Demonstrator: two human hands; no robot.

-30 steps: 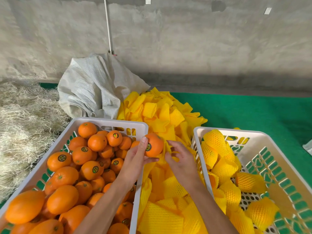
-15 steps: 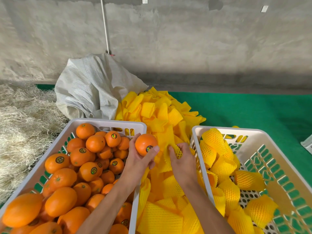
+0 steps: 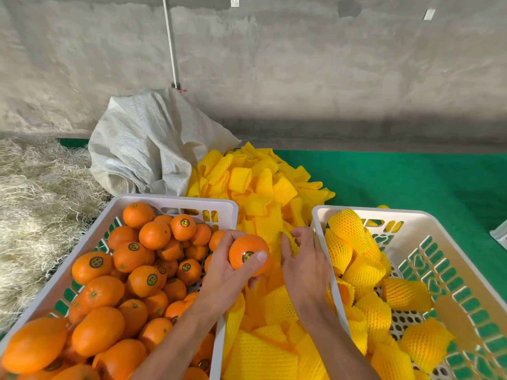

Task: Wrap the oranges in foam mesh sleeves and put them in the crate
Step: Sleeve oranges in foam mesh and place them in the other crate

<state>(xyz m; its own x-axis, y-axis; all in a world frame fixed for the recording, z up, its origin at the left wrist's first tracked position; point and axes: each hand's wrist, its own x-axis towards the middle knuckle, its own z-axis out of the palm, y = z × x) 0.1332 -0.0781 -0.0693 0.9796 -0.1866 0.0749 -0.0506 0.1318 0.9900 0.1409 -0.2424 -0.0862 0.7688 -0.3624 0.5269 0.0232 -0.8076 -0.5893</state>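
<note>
A grey wall (image 3: pixel 301 64) fills the top of the frame. Under it, green tabletop (image 3: pixel 411 182) shows at the right, bare up to the wall. Dry straw (image 3: pixel 35 201) lies at the left edge. A white sack (image 3: pixel 153 149) slumps in the upper middle.

The left crate (image 3: pixel 175 200) sits at the lower left, full of oranges (image 3: pixel 131 270) up to its rim. The right crate (image 3: pixel 452 270) sits at the lower right, with wrapped oranges (image 3: pixel 362 270) along its left side and bare floor at its right. A pile of yellow sleeves (image 3: pixel 260 187) fills the gap between the two crates.

The left hand (image 3: pixel 227 272) is over the left crate's right rim. Its fingers curl round one orange (image 3: pixel 248 255). The right hand (image 3: pixel 304 259) is over the pile, just beside the right crate's left rim. It pinches a sleeve (image 3: pixel 290 241). The orange and this sleeve are close but apart.
</note>
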